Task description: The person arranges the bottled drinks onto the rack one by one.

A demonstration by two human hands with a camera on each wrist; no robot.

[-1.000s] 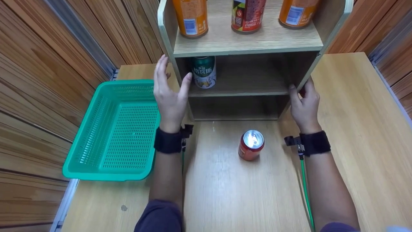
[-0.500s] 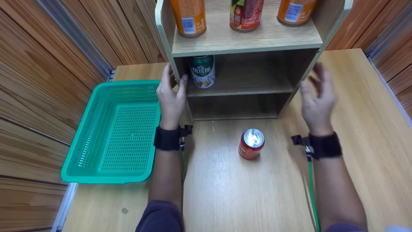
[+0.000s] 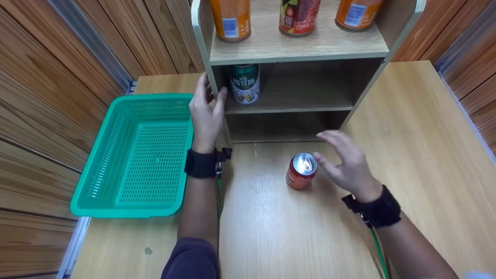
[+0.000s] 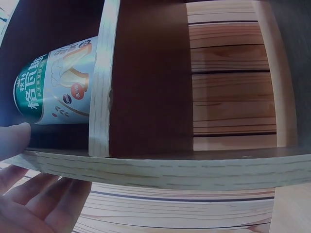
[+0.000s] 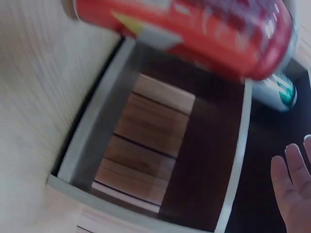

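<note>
A red soda can (image 3: 301,170) (image 5: 194,34) stands upright on the wooden table (image 3: 279,232), in front of a wooden shelf unit (image 3: 294,50). My right hand (image 3: 335,155) hovers just right of the can with fingers spread, apart from it. My left hand (image 3: 211,99) holds the shelf unit's left side panel (image 4: 102,82), thumb on the inner side and fingers (image 4: 34,208) flat on the outer side. A green can (image 3: 244,83) (image 4: 53,82) stands on the middle shelf, right beside that thumb.
A green plastic basket (image 3: 89,193) lies on the table to the left of the shelf unit. Two orange cans (image 3: 230,19) and a red one (image 3: 298,17) stand on the top shelf. Wood-panelled walls close in both sides.
My right hand let go of the shelf's right side and dropped down-left to beside the red can. My left hand closed onto the left panel.
</note>
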